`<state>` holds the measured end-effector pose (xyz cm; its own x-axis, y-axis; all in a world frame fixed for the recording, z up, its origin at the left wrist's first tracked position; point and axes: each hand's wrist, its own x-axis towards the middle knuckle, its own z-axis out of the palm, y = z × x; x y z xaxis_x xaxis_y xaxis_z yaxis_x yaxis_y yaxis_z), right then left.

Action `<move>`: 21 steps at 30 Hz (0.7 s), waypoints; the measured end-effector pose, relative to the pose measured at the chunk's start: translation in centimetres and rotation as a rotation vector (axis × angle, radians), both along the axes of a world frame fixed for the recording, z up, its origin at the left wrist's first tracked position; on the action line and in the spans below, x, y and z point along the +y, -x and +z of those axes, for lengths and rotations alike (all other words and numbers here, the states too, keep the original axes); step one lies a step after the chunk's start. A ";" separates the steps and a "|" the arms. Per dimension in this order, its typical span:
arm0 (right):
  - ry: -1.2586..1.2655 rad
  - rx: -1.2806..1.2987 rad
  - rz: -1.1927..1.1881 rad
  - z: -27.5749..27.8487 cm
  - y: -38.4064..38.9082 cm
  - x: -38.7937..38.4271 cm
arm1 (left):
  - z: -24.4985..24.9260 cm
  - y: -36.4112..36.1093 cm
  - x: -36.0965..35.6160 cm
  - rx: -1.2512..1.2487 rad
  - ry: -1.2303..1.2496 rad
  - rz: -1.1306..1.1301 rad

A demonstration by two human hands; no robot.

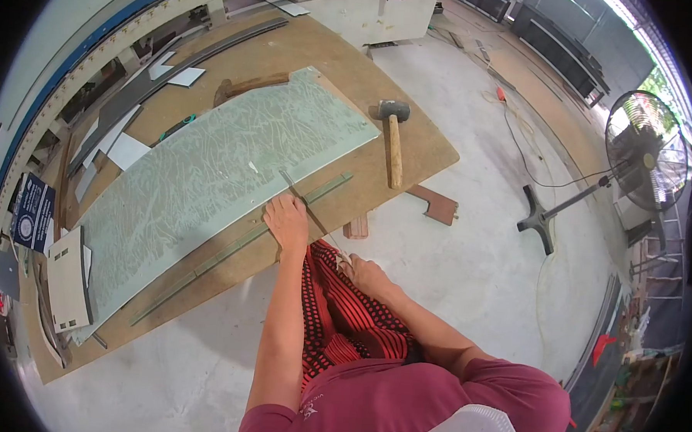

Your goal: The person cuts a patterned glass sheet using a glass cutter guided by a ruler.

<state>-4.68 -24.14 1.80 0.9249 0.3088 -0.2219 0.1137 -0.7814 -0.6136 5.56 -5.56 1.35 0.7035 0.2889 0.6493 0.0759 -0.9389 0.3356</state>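
My left hand point(286, 219) presses down at the table's near edge, its fingers bent over a narrow green strip point(205, 269). The strip lies along the front of a large green patterned panel point(209, 156). Low in front of my body, my right hand point(368, 279) is closed round the pale handle of a long, thin blade-like tool point(324, 229). Its blade slants up past my left fingers, across the strip and towards the panel's edge. The exact kind of tool is too fine to make out.
A mallet point(394, 145) lies at the wooden table's point(434, 146) right end, and a hammer point(251, 84) behind the panel. Offcuts point(129, 152) and green-handled scissors point(182, 124) lie on the left. A brown notched board point(437, 206) rests below; a standing fan point(646, 152) is at right.
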 end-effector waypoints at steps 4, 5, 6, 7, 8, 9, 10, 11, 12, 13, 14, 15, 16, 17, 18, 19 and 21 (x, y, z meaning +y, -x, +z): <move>-0.038 -0.019 -0.004 0.3 0.1 -0.3 | -0.2 0.0 0.0 0.002 -0.010 0.005; -0.049 -0.017 -0.001 0.2 0.0 -0.2 | -0.3 -0.1 0.0 0.002 -0.009 0.007; -0.048 -0.016 0.000 0.0 -0.8 0.1 | -0.4 -0.1 -0.1 0.004 -0.008 0.009; -0.043 -0.031 0.002 -0.1 -2.1 0.6 | -0.4 -0.1 -0.1 -0.004 -0.003 -0.001; -0.041 -0.046 0.003 -0.1 -2.9 1.2 | -0.5 -0.1 0.0 -0.011 -0.002 -0.011; -0.047 -0.045 0.005 0.0 -3.2 1.7 | -0.4 0.1 0.0 -0.010 -0.007 -0.009; -0.046 -0.034 -0.002 0.1 -3.5 2.2 | -0.2 0.1 -0.1 0.017 -0.007 0.000; -0.043 -0.025 -0.007 0.3 -3.7 2.6 | 0.0 0.0 -0.1 0.043 -0.006 0.011; -0.044 -0.028 -0.001 0.2 -3.4 2.6 | 0.1 0.0 0.1 0.040 -0.007 0.017; -0.059 -0.017 -0.006 0.1 -2.6 2.1 | 0.3 0.0 0.0 0.028 0.001 0.010; -0.072 -0.003 -0.012 -0.2 -2.0 1.7 | 0.3 0.1 -0.1 0.018 0.012 0.001; -0.064 0.001 -0.010 -0.6 -1.5 1.4 | 0.3 0.2 0.0 0.022 0.020 0.003; -0.065 0.025 -0.022 -0.5 -0.8 1.0 | 0.2 0.1 0.0 0.023 0.013 0.002; -0.068 0.051 -0.037 -0.5 -0.2 0.6 | 0.0 0.2 -0.1 0.027 0.004 -0.003; -0.063 0.062 -0.044 -0.5 -0.3 0.5 | -0.1 0.1 -0.3 0.038 0.009 -0.009; -0.056 0.036 -0.033 -0.1 -1.4 0.9 | -0.3 0.0 -0.3 0.023 0.011 -0.005; -0.061 0.004 -0.012 0.6 -3.2 1.9 | -0.3 0.0 0.0 0.002 0.001 0.008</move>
